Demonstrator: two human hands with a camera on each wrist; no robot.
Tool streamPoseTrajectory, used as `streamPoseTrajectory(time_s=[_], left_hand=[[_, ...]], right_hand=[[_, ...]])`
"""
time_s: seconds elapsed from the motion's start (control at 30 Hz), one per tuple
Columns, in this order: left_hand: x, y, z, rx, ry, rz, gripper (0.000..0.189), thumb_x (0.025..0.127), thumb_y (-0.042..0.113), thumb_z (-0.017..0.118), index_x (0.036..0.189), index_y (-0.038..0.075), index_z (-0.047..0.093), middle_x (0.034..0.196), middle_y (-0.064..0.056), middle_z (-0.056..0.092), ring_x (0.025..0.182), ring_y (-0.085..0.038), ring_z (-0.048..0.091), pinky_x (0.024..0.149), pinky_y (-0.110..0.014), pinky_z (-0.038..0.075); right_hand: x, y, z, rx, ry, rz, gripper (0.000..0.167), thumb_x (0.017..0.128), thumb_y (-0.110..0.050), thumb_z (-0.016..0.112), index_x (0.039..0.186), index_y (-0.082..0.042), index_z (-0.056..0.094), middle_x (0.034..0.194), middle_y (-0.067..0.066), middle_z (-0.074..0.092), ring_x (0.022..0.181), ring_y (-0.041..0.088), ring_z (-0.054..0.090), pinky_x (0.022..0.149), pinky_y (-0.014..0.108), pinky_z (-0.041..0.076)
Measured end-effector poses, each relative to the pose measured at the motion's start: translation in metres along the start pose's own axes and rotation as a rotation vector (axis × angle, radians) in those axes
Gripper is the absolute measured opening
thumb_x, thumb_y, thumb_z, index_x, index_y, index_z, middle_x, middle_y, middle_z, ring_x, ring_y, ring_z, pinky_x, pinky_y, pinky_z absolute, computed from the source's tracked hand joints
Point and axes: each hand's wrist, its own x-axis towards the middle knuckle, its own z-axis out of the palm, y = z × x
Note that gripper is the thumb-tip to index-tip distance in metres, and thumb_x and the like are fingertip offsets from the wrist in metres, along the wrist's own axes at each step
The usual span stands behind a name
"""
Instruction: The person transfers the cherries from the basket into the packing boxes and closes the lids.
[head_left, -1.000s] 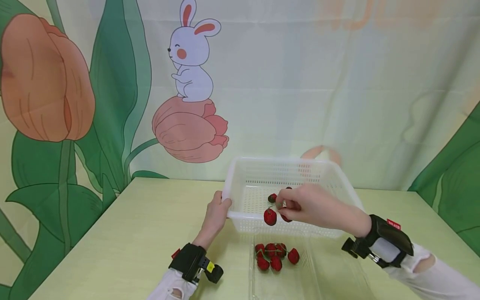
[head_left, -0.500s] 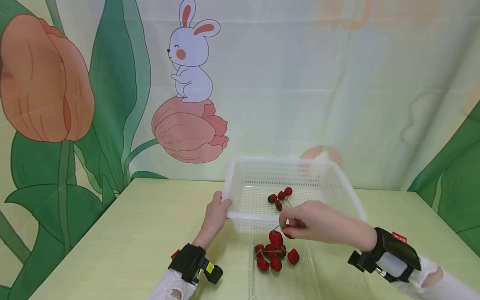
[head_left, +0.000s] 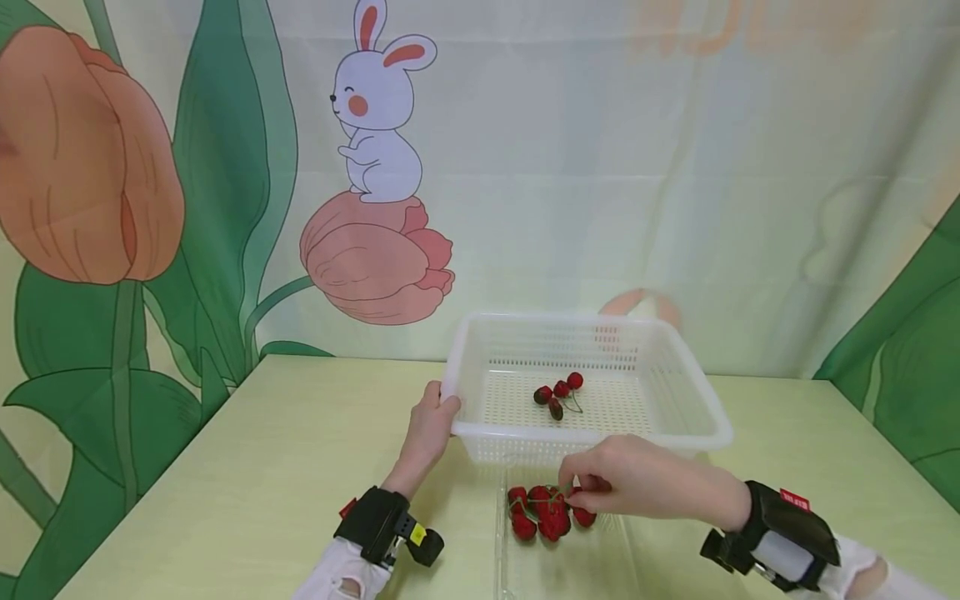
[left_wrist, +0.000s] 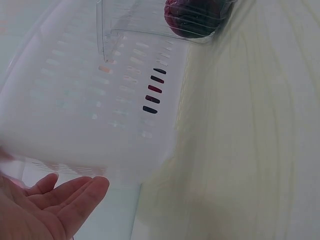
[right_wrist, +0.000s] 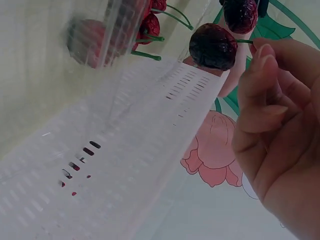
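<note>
My left hand (head_left: 427, 423) grips the left rim of a white perforated plastic basket (head_left: 525, 432); in the left wrist view its fingers (left_wrist: 82, 205) lie by the basket's wall. With thumb and fingertips, my right hand (head_left: 633, 479) pinches the green stem of a dark red cherry (right_wrist: 214, 47), over a clear plastic box (head_left: 570, 575) in front of the basket. Close by the held one hangs another cherry (right_wrist: 240, 15); what holds it cannot be made out. Several red cherries (head_left: 523, 527) with green stems lie in the box. Several more cherries (head_left: 561, 389) lie on the basket's floor.
Basket and box stand on a pale yellow table (head_left: 262, 492). Behind the table's far edge hangs a printed cloth (head_left: 540, 167) with a rabbit and tulips. Each wrist wears a black strap with a camera.
My right hand has come from above the basket's front down and toward me, bringing the cherries it holds over the box. The left hand has stayed on the rim.
</note>
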Motion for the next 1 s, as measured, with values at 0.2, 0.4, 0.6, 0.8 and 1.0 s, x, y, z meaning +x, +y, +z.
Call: streamPoseTrajectory(time_s=[0.2, 0.4, 0.6, 0.8, 1.0], left_hand=[[-0.001, -0.001, 0.000, 0.012, 0.002, 0.000, 0.036, 0.098, 0.016, 0.044, 0.123, -0.009, 0.049, 0.127, -0.031, 0.062, 0.107, -0.039, 0.063, 0.080, -0.039, 0.055], [-0.001, -0.001, 0.000, 0.009, 0.003, 0.000, 0.035, 0.098, 0.016, 0.043, 0.123, -0.008, 0.048, 0.129, -0.031, 0.062, 0.109, -0.040, 0.063, 0.081, -0.040, 0.055], [0.000, -0.001, 0.000, 0.006, 0.001, -0.002, 0.036, 0.098, 0.016, 0.044, 0.124, -0.008, 0.048, 0.129, -0.031, 0.062, 0.108, -0.039, 0.063, 0.081, -0.040, 0.055], [0.000, 0.000, 0.000, -0.009, -0.004, -0.002, 0.037, 0.098, 0.016, 0.044, 0.125, -0.009, 0.048, 0.128, -0.031, 0.062, 0.108, -0.039, 0.063, 0.080, -0.037, 0.054], [-0.001, 0.001, 0.000, -0.013, -0.003, -0.002, 0.037, 0.097, 0.016, 0.044, 0.124, -0.009, 0.049, 0.128, -0.032, 0.062, 0.108, -0.040, 0.064, 0.080, -0.038, 0.055]], right_hand=[[-0.002, 0.002, 0.012, 0.042, -0.029, -0.006, 0.010, 0.094, -0.008, 0.072, 0.091, -0.017, 0.069, 0.063, -0.014, 0.053, 0.061, -0.012, 0.037, 0.060, 0.011, 0.039], [-0.003, 0.004, 0.020, 0.033, -0.027, -0.036, 0.013, 0.091, -0.006, 0.073, 0.086, -0.017, 0.068, 0.061, -0.015, 0.048, 0.061, -0.014, 0.032, 0.059, 0.008, 0.035], [-0.004, 0.005, 0.027, 0.033, -0.083, -0.006, 0.014, 0.091, -0.007, 0.072, 0.084, -0.019, 0.067, 0.062, -0.016, 0.046, 0.061, -0.012, 0.034, 0.059, 0.009, 0.035], [-0.004, 0.007, 0.031, -0.009, -0.115, 0.022, 0.017, 0.090, -0.007, 0.073, 0.082, -0.020, 0.067, 0.062, -0.017, 0.044, 0.061, -0.011, 0.035, 0.060, 0.009, 0.033], [-0.003, 0.008, 0.035, 0.001, -0.152, 0.072, 0.016, 0.090, -0.007, 0.073, 0.083, -0.021, 0.068, 0.063, -0.019, 0.045, 0.061, -0.010, 0.037, 0.058, 0.010, 0.034]])
